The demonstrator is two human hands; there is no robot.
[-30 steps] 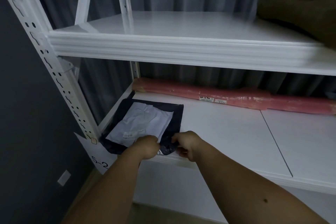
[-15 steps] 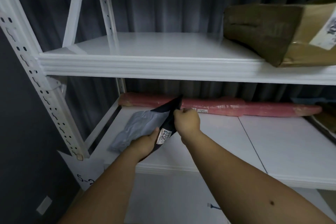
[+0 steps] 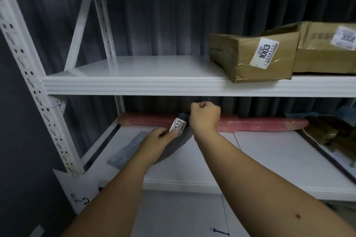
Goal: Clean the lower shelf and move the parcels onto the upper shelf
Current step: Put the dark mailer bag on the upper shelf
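Right hand [image 3: 204,116] clenches the top edge of the dark poly mailer [image 3: 178,140]; left hand [image 3: 157,140] pinches its lower part beside the label — a two-point hold, probably to keep the limp bag from folding; mailer hangs above the lower shelf [image 3: 269,159]; upper shelf [image 3: 144,82] at twelve o'clock — cardboard parcels [image 3: 254,57] at two o'clock.

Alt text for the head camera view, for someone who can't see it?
Two bare hands lift a dark flat parcel off the lower shelf: left hand, right hand. Two brown parcels sit on the upper shelf.
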